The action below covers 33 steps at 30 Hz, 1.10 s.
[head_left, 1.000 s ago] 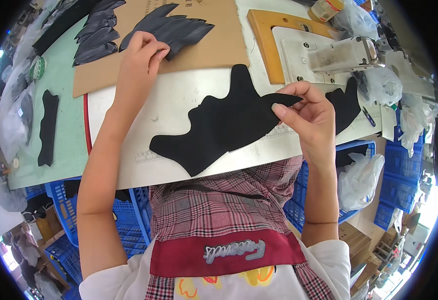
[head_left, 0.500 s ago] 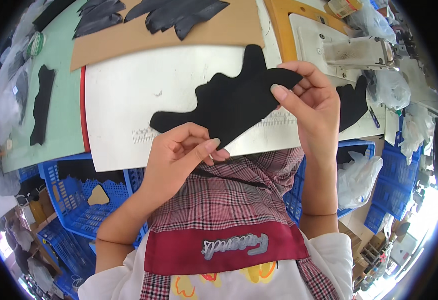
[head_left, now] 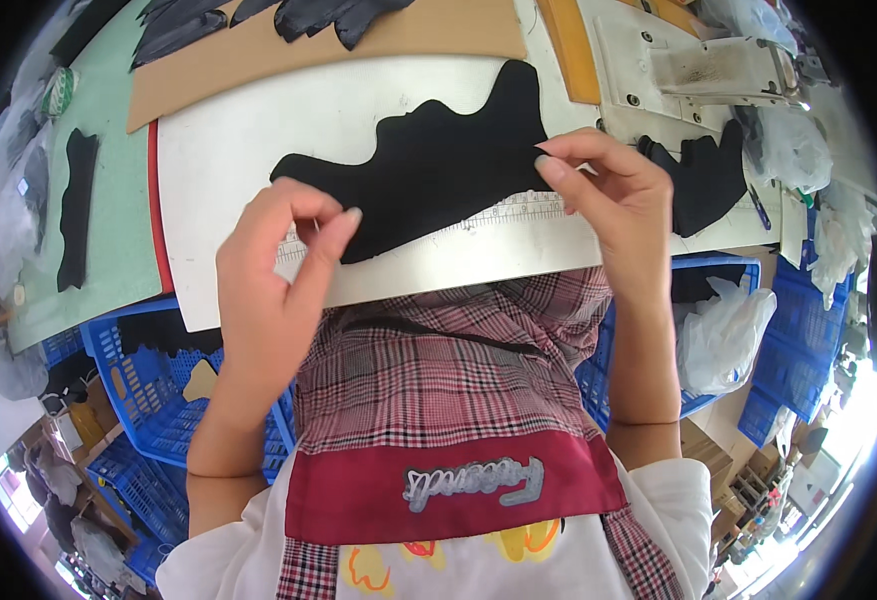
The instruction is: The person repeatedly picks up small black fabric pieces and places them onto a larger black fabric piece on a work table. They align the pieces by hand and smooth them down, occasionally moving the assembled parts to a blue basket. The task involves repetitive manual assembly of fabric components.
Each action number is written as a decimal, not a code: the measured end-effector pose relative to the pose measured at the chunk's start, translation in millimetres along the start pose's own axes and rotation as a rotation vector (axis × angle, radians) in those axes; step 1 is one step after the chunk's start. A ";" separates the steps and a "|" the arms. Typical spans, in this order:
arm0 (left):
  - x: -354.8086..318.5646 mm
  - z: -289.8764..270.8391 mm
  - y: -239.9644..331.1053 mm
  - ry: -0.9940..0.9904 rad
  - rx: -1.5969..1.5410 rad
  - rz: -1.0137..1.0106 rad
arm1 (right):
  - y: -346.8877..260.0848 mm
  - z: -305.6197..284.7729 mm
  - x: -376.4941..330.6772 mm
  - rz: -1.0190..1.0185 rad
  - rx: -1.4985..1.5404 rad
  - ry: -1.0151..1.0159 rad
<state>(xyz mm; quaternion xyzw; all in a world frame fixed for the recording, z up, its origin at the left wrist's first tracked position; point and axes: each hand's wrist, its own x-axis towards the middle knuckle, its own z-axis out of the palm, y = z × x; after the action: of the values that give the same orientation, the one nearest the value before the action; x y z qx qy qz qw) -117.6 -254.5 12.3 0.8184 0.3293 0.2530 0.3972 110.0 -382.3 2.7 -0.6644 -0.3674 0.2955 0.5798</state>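
Observation:
A black fabric piece (head_left: 438,165) with a wavy far edge and a straighter near edge lies spread on the white table, over a printed ruler scale (head_left: 518,208). My right hand (head_left: 618,205) pinches its right corner between thumb and fingers. Over its left part, my left hand (head_left: 278,265) is closed, thumb and forefinger tips nearly together on the fabric; its other fingers are mostly hidden. To the right of my right hand rests another black cut piece (head_left: 708,185).
Brown cardboard (head_left: 358,55) at the back carries several dark pieces. A sewing machine arm (head_left: 723,70) stands far right, with a pen-like tool (head_left: 759,208) nearer. A green mat (head_left: 123,190) lies left, holding a black strip (head_left: 77,210). Blue crates (head_left: 148,400) flank my lap.
The fabric piece has gone from being held folded at its right end to lying spread out, farther left. My left hand has moved left and away from me; my right hand shifted slightly.

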 end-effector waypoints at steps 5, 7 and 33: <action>-19.6 24.9 -5.7 0.069 0.175 0.089 | -0.4 -7.5 15.1 -0.075 -0.227 -0.053; -22.3 32.7 -7.2 0.070 0.184 0.029 | 9.1 -6.6 21.3 -0.062 -0.286 -0.104; -15.1 33.7 -6.7 0.011 0.334 0.008 | 22.7 -0.7 20.9 -0.049 -0.347 -0.117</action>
<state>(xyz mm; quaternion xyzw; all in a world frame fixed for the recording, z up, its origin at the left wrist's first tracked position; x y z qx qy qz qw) -107.1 -278.8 -14.2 0.8729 0.3655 0.2007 0.2531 125.5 -366.7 -19.0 -0.7269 -0.4622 0.2517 0.4412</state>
